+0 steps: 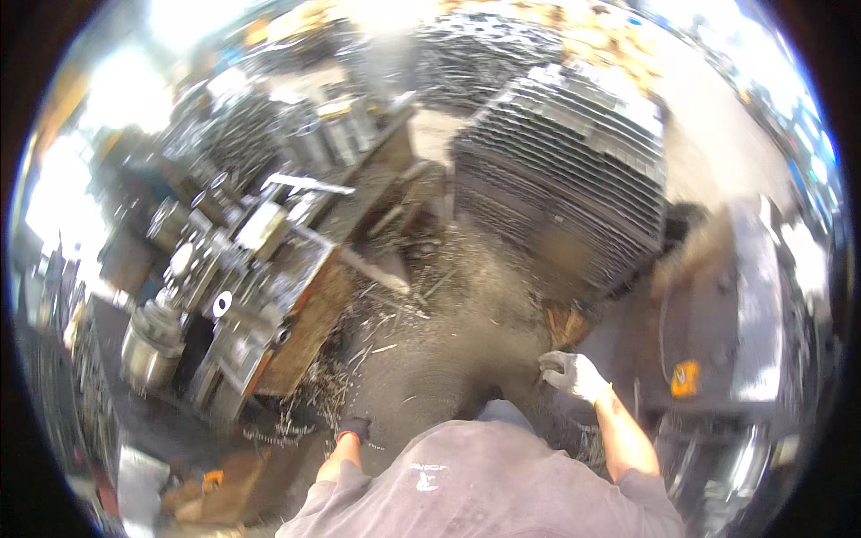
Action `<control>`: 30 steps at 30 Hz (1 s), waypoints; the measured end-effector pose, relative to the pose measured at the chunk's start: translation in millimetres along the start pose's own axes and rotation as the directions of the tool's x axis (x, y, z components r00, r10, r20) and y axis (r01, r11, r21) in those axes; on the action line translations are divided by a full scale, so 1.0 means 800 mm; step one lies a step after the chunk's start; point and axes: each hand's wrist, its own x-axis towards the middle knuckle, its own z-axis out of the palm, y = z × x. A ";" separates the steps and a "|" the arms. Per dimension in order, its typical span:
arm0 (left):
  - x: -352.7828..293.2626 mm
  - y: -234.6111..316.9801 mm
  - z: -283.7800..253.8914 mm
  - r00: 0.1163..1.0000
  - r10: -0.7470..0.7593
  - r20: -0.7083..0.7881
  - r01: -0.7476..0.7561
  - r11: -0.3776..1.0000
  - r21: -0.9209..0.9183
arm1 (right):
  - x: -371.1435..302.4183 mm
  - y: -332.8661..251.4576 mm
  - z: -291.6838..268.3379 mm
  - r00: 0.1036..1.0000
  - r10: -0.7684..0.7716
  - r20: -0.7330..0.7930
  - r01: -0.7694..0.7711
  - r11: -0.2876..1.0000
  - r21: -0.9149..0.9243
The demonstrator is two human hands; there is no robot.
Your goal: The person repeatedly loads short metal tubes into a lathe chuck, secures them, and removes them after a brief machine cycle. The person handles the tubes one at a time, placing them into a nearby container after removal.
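Holding the white-gloved right hand out to the side, bending its fingers in a loose, part-open curl; not telling clearly whether anything thin is sitting in the grip. Hanging the dark-gloved left hand low beside the grey shirt, blurring too much for telling finger spread or any held thing.

Finding curly metal shavings strewn on the floor near the left hand; judging them light, springy and sharp-edged, calling for gloves and a loose scoop rather than a tight squeeze.

Seeing brown wooden-looking pieces just beyond the right hand; guessing them light and stiff, suiting a pinch across the narrow sides.

Noticing a chuck-like steel cylinder by the near end of the wood-edged desk; judging it heavy, rigid and perhaps slick, wanting both palms low around the barrel.

Spotting a caliper-like tool farther along, probably delicate, asking for holding by its beam.

Looking farther to a ridged stack of dark metal bars, seeming stiff and weighty, best taking from the ends.
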 end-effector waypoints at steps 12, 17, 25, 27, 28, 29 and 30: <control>-0.196 0.071 0.066 0.967 -0.236 -0.097 0.191 0.921 -0.339 | 0.179 0.487 0.199 0.664 0.340 0.666 -0.013 0.896 -0.444; -0.194 0.082 0.040 0.944 -0.236 -0.231 0.131 0.910 -0.392 | 0.276 0.549 0.212 0.594 0.385 0.707 -0.195 0.921 -0.338; -0.200 0.056 -0.019 0.808 -0.340 -0.482 -0.007 0.811 -0.585 | 0.520 0.380 0.203 0.777 -0.156 0.610 0.544 0.655 -0.525; -0.194 0.015 -0.033 0.775 -0.428 -0.465 -0.082 0.662 -0.745 | 0.548 0.324 0.213 0.827 -0.119 0.549 0.392 0.822 -0.413; -0.190 -0.013 -0.040 0.760 -0.461 -0.457 -0.161 0.549 -0.820 | 0.561 0.296 0.220 0.832 -0.151 0.533 0.405 0.823 -0.399; -0.183 -0.042 -0.050 0.747 -0.492 -0.447 -0.242 0.425 -0.872 | 0.569 0.266 0.233 0.778 -0.343 0.527 0.592 0.682 -0.430; -0.184 -0.074 -0.054 0.656 -0.510 -0.557 -0.317 0.484 -0.816 | 0.574 0.235 0.241 0.707 -0.445 0.550 0.706 0.493 -0.508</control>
